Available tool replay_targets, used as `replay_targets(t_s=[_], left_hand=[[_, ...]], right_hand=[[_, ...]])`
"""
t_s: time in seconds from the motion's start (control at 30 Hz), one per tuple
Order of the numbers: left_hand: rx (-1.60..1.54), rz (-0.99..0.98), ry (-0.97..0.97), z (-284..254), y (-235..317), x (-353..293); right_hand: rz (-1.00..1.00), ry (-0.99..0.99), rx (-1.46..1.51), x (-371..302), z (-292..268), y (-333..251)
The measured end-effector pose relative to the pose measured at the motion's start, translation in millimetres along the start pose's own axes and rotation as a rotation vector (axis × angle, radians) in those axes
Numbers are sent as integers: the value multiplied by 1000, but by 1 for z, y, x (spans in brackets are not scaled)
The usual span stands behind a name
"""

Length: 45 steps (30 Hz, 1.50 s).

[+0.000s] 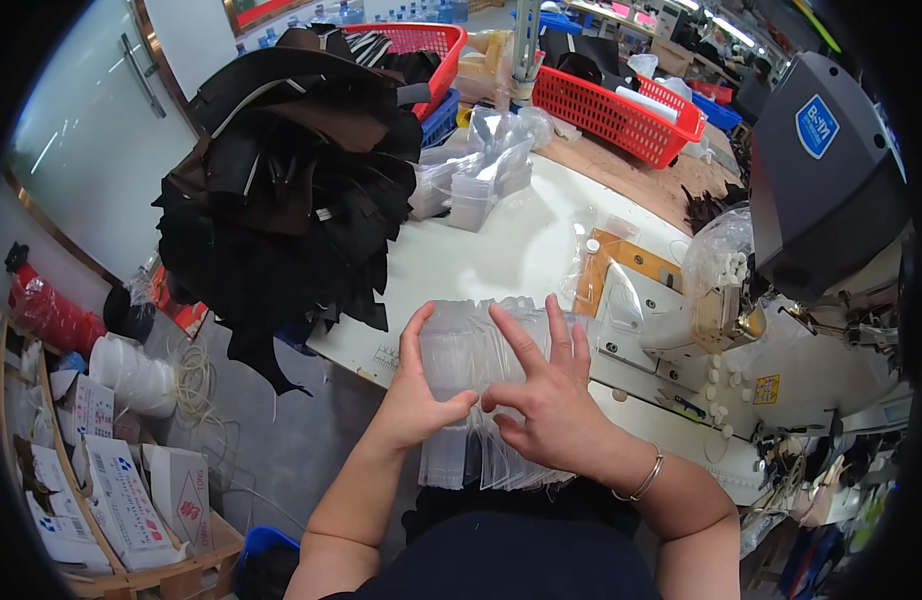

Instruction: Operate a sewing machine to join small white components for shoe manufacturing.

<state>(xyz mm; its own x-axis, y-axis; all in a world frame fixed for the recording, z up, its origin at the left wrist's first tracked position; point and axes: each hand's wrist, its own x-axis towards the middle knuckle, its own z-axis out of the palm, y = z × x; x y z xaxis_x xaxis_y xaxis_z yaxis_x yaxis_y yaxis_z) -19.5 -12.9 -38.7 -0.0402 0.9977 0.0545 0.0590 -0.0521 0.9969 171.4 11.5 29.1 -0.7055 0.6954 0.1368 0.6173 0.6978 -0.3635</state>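
A thick stack of clear plastic sheets lies at the front edge of the white sewing table, its lower part fanned out toward my body. My left hand grips its left side, fingers along the edge and thumb on top. Over the right part of the stack is my right hand, fingers spread, with the index bent near the thumb. Its fingertips are at the sheets, and nothing shows clearly held in it. A bracelet circles my right wrist.
A sewing machine stands at the right. Black cut pieces heap up on the left and hang over the table edge. More clear plastic pieces sit behind. Red baskets stand farther back; boxes fill a wooden crate at lower left.
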Motion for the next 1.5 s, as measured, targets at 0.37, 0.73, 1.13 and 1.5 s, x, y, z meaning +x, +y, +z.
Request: replay_targets(t_s=[0.37,0.73,1.13,1.5], left_hand=[[-195,-13,-66,10,1,7],[-266,-11,-88,8,11,4],[204,96,49,11,11,-2],[-7,75,8,7,9,-2]], right_hand=[[18,-43,-93,-6,-3,7],[42,-56,-41,-4,0,10],[124,-38,2,5,4,6],[191,-19,-14,11,8,6]])
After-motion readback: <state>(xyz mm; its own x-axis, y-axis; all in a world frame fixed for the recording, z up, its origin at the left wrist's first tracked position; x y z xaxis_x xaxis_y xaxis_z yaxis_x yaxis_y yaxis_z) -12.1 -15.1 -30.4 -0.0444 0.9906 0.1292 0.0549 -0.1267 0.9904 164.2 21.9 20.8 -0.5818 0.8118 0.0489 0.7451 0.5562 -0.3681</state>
